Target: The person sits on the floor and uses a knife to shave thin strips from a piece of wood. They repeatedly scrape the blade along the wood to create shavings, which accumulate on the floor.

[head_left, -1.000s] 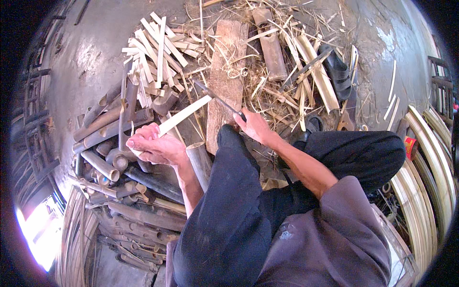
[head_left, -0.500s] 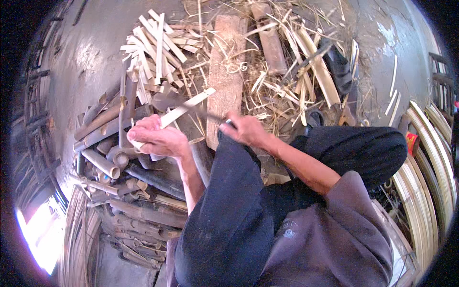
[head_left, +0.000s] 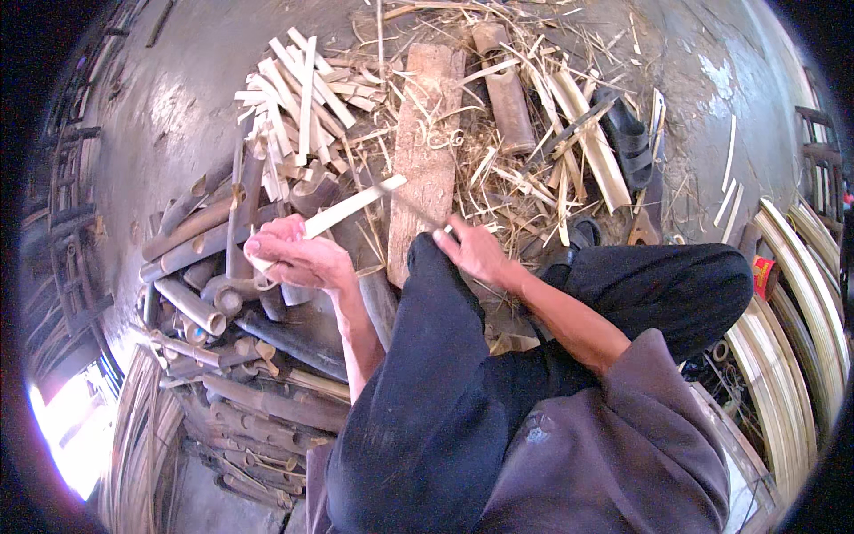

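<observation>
Head view: knife blade barely discernible

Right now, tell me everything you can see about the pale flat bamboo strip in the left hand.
The pale flat bamboo strip is long, narrow and cream-coloured, looking freshly split. The left hand grips its near end; the far end rises up and to the right, over the weathered wooden plank. A thin dark blade held by the right hand meets it there.

1. A rough bamboo workshop with a bare concrete floor.
2. A worn plank lies on that floor, ringed by shavings.
3. Left of the plank: cut slats and tube sections.
4. Far right of the plank: bent strips.
</observation>
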Available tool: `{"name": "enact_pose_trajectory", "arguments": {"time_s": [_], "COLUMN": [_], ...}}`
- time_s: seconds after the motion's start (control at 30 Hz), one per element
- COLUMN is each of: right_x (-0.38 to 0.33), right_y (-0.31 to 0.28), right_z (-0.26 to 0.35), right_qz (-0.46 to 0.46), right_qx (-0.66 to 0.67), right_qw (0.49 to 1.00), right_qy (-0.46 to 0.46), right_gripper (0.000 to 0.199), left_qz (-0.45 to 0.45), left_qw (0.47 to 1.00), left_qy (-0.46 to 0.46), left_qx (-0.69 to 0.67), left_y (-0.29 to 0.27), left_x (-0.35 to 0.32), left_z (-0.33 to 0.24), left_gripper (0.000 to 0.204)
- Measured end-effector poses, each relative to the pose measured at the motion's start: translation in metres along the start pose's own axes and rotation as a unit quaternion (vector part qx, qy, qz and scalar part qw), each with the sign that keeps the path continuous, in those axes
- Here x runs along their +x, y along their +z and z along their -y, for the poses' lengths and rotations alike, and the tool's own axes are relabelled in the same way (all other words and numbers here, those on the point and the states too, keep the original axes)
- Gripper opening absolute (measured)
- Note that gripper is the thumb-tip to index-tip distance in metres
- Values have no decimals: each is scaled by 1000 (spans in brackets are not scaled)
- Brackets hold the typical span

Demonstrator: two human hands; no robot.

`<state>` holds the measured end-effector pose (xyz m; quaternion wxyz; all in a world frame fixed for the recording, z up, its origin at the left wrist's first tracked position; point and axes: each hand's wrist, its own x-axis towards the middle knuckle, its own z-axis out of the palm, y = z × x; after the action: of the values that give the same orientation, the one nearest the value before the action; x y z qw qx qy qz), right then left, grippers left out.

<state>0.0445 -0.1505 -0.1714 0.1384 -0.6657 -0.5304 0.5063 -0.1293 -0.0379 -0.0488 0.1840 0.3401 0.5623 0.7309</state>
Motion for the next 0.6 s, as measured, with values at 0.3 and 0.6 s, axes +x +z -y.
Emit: {"name": "enact_pose_trajectory", "arguments": {"time_s": [0.3, 0.6], "right_x": [4, 5], "right_y": [-31, -91], "right_z": [-9, 31], "right_qz": [-61, -107], "right_qx": [71, 213], "right_qw": [995, 971], "right_qy": [17, 37], "right_gripper": [60, 47], "left_qz": [122, 258], "left_qw": [797, 861], "left_qy": [-496, -399], "left_qx": [-323, -181], "left_y": [-67, -28], "left_x": [-38, 4], "left_z": [29, 67], "left_gripper": [84, 22]}}
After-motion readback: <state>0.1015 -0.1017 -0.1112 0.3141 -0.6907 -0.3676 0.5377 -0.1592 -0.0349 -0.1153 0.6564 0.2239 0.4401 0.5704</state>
